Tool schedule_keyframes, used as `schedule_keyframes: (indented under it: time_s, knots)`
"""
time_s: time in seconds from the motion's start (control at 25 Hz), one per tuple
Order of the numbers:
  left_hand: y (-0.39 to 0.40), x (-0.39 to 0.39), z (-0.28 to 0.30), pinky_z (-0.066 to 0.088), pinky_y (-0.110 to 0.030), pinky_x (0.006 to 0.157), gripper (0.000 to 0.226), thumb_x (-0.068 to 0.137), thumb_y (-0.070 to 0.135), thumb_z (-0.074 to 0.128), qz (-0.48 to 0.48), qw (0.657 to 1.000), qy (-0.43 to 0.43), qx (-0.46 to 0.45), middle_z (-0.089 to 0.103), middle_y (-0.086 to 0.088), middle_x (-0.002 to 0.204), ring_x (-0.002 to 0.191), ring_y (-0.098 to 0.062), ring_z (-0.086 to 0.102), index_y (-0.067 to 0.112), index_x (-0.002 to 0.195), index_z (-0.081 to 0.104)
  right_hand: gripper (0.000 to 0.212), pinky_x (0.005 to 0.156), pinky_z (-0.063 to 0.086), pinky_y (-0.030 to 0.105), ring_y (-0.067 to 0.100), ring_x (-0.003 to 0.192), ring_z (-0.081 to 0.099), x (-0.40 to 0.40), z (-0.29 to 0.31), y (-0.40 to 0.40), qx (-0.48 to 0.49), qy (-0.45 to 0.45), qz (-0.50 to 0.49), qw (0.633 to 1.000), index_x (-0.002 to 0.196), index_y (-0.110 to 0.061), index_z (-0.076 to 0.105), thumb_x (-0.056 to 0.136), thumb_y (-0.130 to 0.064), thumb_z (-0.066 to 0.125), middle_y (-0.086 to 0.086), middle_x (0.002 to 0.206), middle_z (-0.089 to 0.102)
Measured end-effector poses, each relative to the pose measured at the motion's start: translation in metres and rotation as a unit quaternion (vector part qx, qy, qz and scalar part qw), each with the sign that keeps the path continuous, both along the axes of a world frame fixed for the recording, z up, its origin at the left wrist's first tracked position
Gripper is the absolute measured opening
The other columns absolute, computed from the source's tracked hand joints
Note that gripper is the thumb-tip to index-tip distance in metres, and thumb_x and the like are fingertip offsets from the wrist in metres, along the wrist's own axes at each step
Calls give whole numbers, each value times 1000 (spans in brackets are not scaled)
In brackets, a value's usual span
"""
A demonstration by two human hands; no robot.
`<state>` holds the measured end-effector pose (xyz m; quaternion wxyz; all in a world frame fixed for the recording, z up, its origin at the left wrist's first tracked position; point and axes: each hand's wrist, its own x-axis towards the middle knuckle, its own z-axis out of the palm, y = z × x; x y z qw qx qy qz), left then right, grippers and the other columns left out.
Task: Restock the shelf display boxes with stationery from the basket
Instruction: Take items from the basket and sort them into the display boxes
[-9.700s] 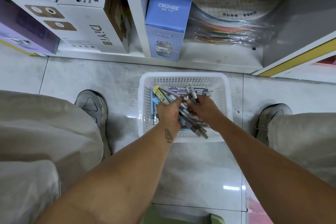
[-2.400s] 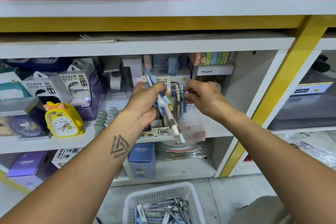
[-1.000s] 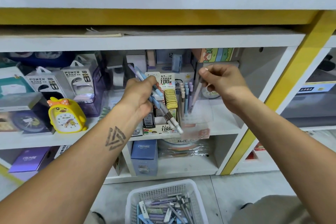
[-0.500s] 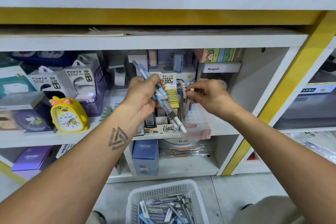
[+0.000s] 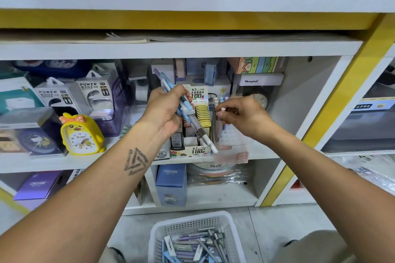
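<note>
My left hand (image 5: 165,111) grips a bundle of mechanical pencils (image 5: 192,119), blue and grey, slanting down to the right in front of the shelf. My right hand (image 5: 241,113) pinches the top of a single pencil (image 5: 223,109) that stands in the clear display box (image 5: 233,141) on the middle shelf, among other upright pencils (image 5: 221,100). Left of that box stands a cardboard lead-refill display (image 5: 192,149) with yellow cases. The white basket (image 5: 164,232) sits on the floor below, holding several pencils and refill packs.
A yellow duck alarm clock (image 5: 80,134) and power bank boxes (image 5: 94,96) fill the shelf's left side. A blue CRUHRE box (image 5: 171,183) stands on the lower shelf. A yellow upright post (image 5: 333,117) bounds the bay on the right.
My right hand lifted a pencil above the clear box a second ago, then lowered it in among the standing pencils. My left hand has stayed in place with its bundle.
</note>
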<state>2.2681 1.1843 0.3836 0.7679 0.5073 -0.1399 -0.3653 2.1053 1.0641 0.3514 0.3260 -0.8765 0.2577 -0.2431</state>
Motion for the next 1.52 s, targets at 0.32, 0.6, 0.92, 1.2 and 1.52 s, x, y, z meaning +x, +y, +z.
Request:
schedule_keyframes:
  time_s: [0.32,0.6,0.92,1.2,1.52]
  knots:
    - [-1,-1,1,54,-33,57,14,86,-10,55,-20,998,29,-50,57,-14,62,58,-23,58,2,81,50,8,75,58,36,11,70,68,-3,-7,11,-37,50,2,998,95,-27,65,95,-19,68,-5,77,68]
    - [-3,1,1,57,-36,61,22,86,-11,55,18,994,59,-95,54,-15,66,56,-22,59,3,100,46,36,55,52,32,27,64,69,-13,26,31,258,18,95,961,102,-3,61,91,-36,72,21,83,74]
    - [2,2,5,61,-48,69,17,90,-12,52,22,994,73,-82,54,-24,86,67,-33,67,2,96,45,23,63,56,27,25,66,68,-30,37,16,299,-31,91,949,111,5,64,88,10,66,26,88,73]
    - [0,6,2,58,-35,61,20,91,-11,52,29,997,61,-40,52,-18,79,66,-26,57,1,105,45,14,64,56,23,22,64,64,-49,49,-18,231,-147,-76,959,101,4,69,89,9,65,18,78,68]
    - [-5,-5,-4,57,-34,59,19,90,-12,53,13,999,32,-26,56,-16,73,60,-23,59,3,101,48,17,87,58,35,20,87,71,-36,31,-23,-70,1,-130,989,108,-11,72,98,-7,60,7,92,72]
